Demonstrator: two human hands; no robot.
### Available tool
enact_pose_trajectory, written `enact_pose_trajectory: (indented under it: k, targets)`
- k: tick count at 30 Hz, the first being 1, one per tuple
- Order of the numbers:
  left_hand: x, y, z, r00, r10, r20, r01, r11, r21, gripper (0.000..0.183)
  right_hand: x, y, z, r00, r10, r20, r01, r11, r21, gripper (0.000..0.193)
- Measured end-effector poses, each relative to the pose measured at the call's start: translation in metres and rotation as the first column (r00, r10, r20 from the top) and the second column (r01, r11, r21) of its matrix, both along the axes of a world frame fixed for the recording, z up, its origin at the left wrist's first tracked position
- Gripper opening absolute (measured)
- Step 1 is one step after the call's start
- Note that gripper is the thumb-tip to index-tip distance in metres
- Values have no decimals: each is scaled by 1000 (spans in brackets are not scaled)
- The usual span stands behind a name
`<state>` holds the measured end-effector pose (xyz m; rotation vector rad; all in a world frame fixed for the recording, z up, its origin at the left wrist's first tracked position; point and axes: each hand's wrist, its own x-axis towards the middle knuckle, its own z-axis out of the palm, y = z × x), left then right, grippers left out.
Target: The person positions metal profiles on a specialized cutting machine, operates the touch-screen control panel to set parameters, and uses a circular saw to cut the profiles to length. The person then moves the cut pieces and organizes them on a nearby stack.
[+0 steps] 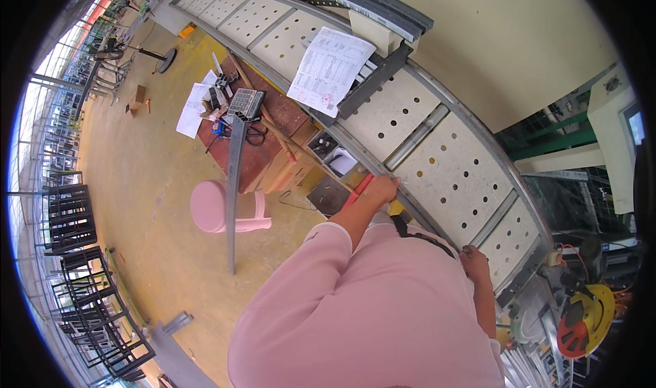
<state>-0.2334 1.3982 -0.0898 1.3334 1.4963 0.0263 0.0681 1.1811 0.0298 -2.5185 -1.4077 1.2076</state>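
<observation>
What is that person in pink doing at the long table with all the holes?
A person in a pink top leans over a long grey metal bench with pale perforated panels. Their left hand holds a thin red stick-like tool against the bench's metal rail. Their right hand rests on the bench edge further along.

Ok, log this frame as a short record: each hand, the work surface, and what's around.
left hand: on the metal strip, red tool at it
right hand: on the bench edge
bench: perforated panels, paper sheet on top
nearby: brown table with calculator, pink stool, mitre saw
clothing: pink top
</observation>
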Motion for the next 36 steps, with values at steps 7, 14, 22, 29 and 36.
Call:
enact_pose_trajectory:
  k: [7, 14, 22, 29, 36]
  targets:
    - [-3, -1, 1, 947, -260, -188, 297, 932, 207, 45, 14, -2, -2, 997, 71, -32, -70, 997, 8, 35]
    - [-18, 15, -33, 865, -449, -222, 500, 800, 331, 44, 134, 119, 112, 956, -90, 279, -81, 833, 547, 39]
    - [21, -3, 28, 955, 238, 174, -213, 965, -153, 36, 210, 211, 298, 718, -563, 409, -203, 392, 897, 37]
    - [7, -3, 41, 966, 227, 123, -211, 968, -133, 36, 226, 252, 333, 640, -654, 404, -243, 326, 914, 36]
    - [16, -8, 51, 974, 209, 89, -199, 974, -110, 37, 237, 248, 330, 649, -631, 425, -238, 362, 901, 30]
